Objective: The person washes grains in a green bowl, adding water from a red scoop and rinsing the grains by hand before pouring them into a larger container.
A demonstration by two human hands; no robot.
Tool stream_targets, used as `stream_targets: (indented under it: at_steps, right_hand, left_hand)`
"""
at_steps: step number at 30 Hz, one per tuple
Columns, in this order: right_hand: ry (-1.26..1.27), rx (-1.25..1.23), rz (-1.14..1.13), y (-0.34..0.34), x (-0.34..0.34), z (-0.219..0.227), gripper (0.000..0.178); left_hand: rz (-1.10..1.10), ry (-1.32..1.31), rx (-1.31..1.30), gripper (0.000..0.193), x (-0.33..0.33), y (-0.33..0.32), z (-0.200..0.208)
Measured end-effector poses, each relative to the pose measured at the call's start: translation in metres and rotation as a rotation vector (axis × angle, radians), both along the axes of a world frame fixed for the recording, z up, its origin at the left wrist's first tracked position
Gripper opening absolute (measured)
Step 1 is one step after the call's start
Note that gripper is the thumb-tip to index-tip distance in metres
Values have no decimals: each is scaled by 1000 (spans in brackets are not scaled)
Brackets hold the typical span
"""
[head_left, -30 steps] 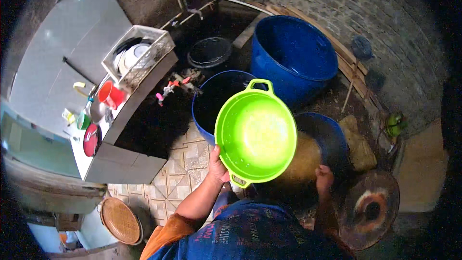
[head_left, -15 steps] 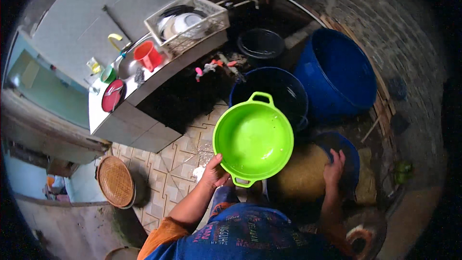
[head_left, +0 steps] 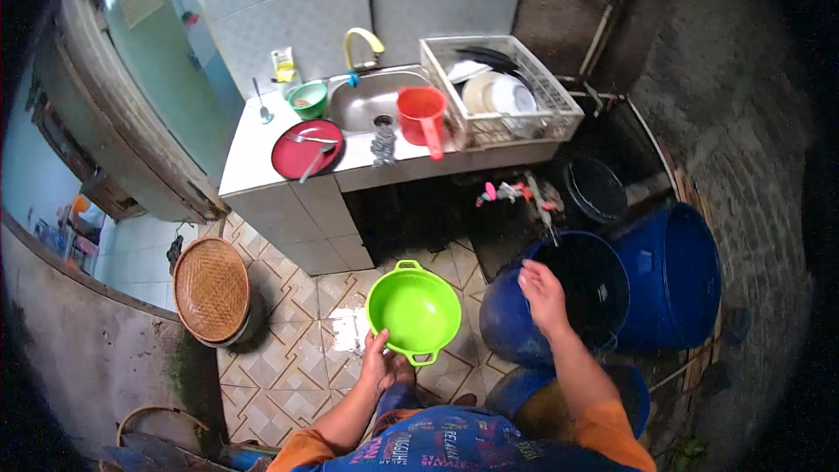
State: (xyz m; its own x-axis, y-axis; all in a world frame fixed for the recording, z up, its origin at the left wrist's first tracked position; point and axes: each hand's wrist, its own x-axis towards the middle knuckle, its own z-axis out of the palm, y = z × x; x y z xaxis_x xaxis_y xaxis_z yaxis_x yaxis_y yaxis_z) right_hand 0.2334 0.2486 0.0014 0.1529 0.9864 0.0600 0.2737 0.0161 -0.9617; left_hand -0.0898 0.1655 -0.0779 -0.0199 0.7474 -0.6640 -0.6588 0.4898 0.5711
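A bright green basin with two loop handles (head_left: 413, 308) hangs over the tiled floor, and I see no contents in it. My left hand (head_left: 376, 365) grips its lower left rim, thumb on the inside. To the right, my right hand (head_left: 544, 295) is held above the near left rim of a blue drum (head_left: 509, 322) with dark water in it. That hand has nothing in it, and its fingers are loosely extended. Partly behind my right forearm is a low blue tub (head_left: 631, 385) with something brownish in it.
Ahead is a counter with a steel sink (head_left: 350, 109), a red dipper (head_left: 421, 112), a red plate (head_left: 293, 156) with cutlery, and a green bowl (head_left: 308, 98). A dish crate (head_left: 516, 133) stands right of it. Pink-handled taps (head_left: 507, 194), another blue drum (head_left: 677, 275) and a woven tray (head_left: 211, 288) surround me.
My view has swung left toward the sink counter. The green basin now looks lower and farther away, still in my left hand. My right hand has moved from the low tub to the water drum.
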Motion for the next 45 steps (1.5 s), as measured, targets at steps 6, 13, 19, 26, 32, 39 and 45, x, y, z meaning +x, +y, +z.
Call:
stream_targets:
  at_steps: [6, 13, 19, 26, 32, 39, 45]
  right_hand:
    - [294, -322, 77, 220, -104, 31, 70]
    - [418, -479, 16, 328, -172, 40, 40]
    - [736, -296, 169, 281, -159, 50, 30]
    - [738, -151, -56, 94, -80, 53, 36]
    - [390, -237, -543, -37, 35, 9, 30]
    - [-759, -543, -554, -51, 127, -98, 20]
    - [-879, -866, -367, -28, 154, -195, 21]
  left_hand:
    - [142, -35, 82, 51, -72, 31, -10]
    - [251, -18, 83, 55, -135, 44, -12]
    - [258, 4, -4, 55, -143, 52, -26]
    - [248, 18, -74, 59, -125, 61, -21]
    - [86, -10, -34, 70, -101, 78, -17]
    - [-125, 12, 3, 69, -61, 101, -4]
    - [-84, 121, 35, 57, -27, 97, 19]
